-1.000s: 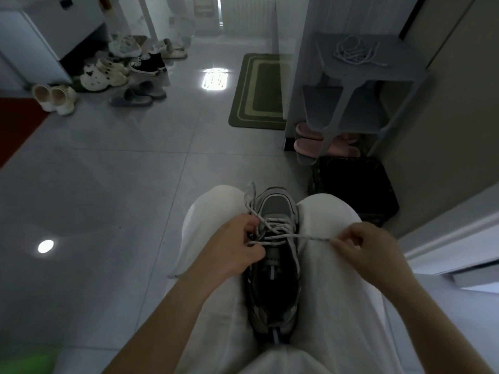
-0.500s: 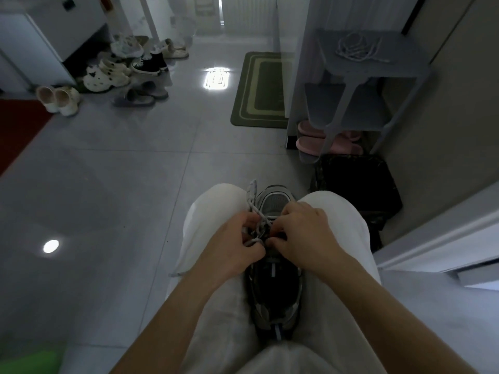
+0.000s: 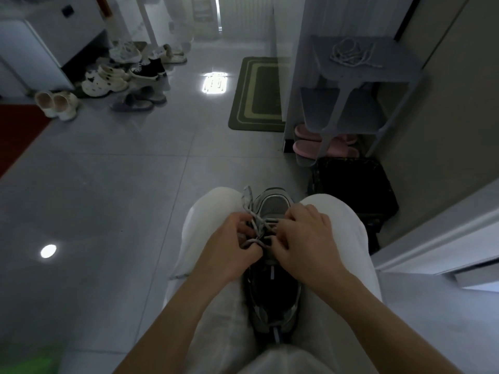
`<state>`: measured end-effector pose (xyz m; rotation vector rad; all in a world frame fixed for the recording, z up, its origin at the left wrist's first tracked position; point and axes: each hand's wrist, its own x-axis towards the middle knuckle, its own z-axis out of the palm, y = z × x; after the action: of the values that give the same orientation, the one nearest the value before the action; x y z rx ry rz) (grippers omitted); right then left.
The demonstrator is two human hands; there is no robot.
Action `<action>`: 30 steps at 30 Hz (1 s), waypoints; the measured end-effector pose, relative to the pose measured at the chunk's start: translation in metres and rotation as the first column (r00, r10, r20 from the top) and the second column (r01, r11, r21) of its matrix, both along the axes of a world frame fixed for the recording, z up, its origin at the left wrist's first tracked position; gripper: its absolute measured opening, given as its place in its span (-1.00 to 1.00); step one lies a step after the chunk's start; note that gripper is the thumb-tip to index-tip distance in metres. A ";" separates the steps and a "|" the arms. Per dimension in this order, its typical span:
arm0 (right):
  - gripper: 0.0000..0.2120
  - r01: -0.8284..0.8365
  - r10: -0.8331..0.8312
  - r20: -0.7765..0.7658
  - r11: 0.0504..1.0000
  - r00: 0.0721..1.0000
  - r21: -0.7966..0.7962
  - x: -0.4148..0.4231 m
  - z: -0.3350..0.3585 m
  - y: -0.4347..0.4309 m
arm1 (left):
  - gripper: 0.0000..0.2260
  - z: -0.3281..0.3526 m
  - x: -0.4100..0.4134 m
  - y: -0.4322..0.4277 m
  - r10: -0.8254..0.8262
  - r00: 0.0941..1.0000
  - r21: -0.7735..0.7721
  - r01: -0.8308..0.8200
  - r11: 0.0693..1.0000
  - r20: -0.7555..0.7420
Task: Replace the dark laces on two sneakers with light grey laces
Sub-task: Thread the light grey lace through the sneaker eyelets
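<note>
sneaker (image 3: 273,291) between thighs | left hand (image 3: 229,247), right hand (image 3: 305,238) pinching grey lace (image 3: 255,221)

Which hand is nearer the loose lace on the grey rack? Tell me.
Right. The right hand is at the sneaker, on its side facing the grey rack that bears the loose lace; the left hand is at its other side, farther off.

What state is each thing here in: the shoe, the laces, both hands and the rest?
sneaker: wedged between the knees, toe away, partly laced.
light grey lace: crossed over the front eyelets, one end sticking up.
left hand: grips the lace.
right hand: fingers curled on the lace.
spare lace: coiled loosely on top of the rack.
pink slippers: paired on the floor under the rack.
</note>
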<state>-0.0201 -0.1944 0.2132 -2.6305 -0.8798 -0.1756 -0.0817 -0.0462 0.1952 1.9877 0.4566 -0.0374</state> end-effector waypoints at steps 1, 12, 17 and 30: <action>-0.85 0.033 -0.034 0.024 0.999 0.999 0.024 0.000 0.002 -0.006 | -0.49 0.000 0.001 0.000 0.004 1.000 -0.004 -0.004 1.000 -0.002; -0.79 0.418 -0.491 -0.308 0.866 0.815 -0.273 0.045 0.011 -0.106 | -0.54 0.000 0.004 0.001 -0.010 0.999 0.023 0.011 1.000 -0.032; -0.76 0.288 -0.287 -0.034 0.956 0.957 0.044 0.024 0.008 -0.053 | -0.58 0.002 0.003 -0.001 -0.018 0.998 0.030 0.020 0.999 -0.052; -0.87 -0.071 0.067 -0.055 0.995 0.996 -0.064 0.005 -0.002 0.014 | -0.70 0.001 -0.006 -0.004 0.063 0.998 0.091 -0.063 0.994 -0.004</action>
<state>-0.0148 -0.1809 0.2117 -2.6473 -0.9723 -0.0598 -0.0874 -0.0498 0.1959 2.0616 0.5333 0.0169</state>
